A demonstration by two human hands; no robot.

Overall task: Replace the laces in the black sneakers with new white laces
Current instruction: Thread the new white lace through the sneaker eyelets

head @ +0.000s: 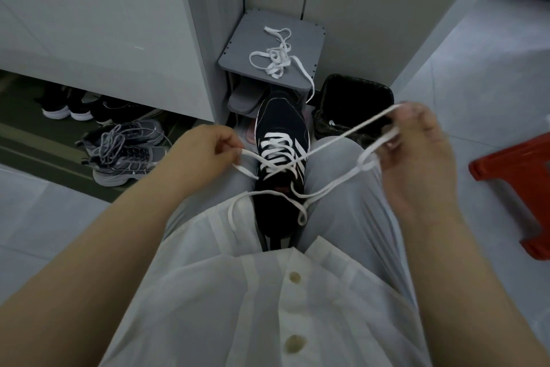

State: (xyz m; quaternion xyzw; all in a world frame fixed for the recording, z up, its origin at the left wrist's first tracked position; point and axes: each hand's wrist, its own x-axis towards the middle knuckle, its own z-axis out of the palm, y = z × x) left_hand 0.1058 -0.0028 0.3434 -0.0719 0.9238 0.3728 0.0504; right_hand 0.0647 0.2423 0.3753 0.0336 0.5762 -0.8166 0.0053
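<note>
One black sneaker (281, 128) sits upright between the person's knees, toe toward 12 o'clock. One white lace (275, 145) is threaded through its lower eyelets; both free runs exit toward the hands. The left hand (202, 152), at 9 o'clock of the sneaker, pinches one lace end. The right hand (416, 143), at 3 o'clock, grips the other run, fingers curled round it. One spare white lace (275, 60) lies tangled on the gray stool (238, 51) at 12 o'clock. Two gray sneakers (128, 149) stand at 9 o'clock.
</note>
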